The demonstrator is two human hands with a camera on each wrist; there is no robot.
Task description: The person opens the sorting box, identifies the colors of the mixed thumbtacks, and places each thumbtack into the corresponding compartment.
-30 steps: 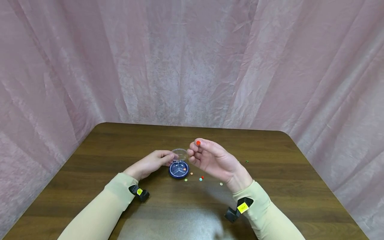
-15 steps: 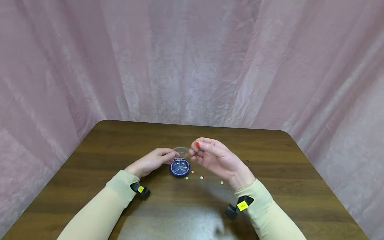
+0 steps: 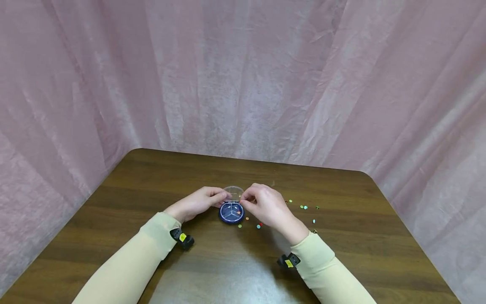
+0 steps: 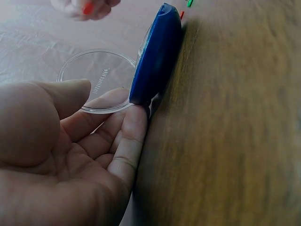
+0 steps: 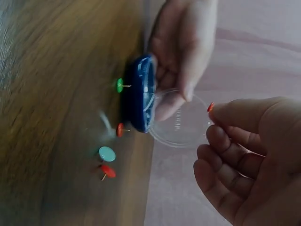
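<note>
A round blue case (image 5: 137, 94) with three compartments stands on the table, its clear lid (image 4: 101, 61) raised. My left hand (image 3: 201, 203) is at the lid's left edge, holding it between thumb and fingers, with fingertips low beside the hinge. My right hand (image 3: 268, 206) pinches a red thumbtack (image 5: 210, 107) between thumb and index finger, close to the lid's right side. Inside the right compartment lies an orange thumbtack (image 3: 238, 212). Beside the case are a green thumbtack (image 5: 119, 85), an orange-red one (image 5: 120, 129), a pale blue one (image 5: 107, 154) and a red one (image 5: 108, 170).
Several more small tacks lie to the right, among them a pale blue tack (image 3: 314, 221) and a green tack (image 3: 290, 201). The brown wooden table (image 3: 171, 169) ends at the back before a pink curtain (image 3: 228, 84).
My right hand has turned from palm up to palm down and lowered towards the case, the red thumbtack still pinched. Tacks behind it now show. My left hand stays at the lid.
</note>
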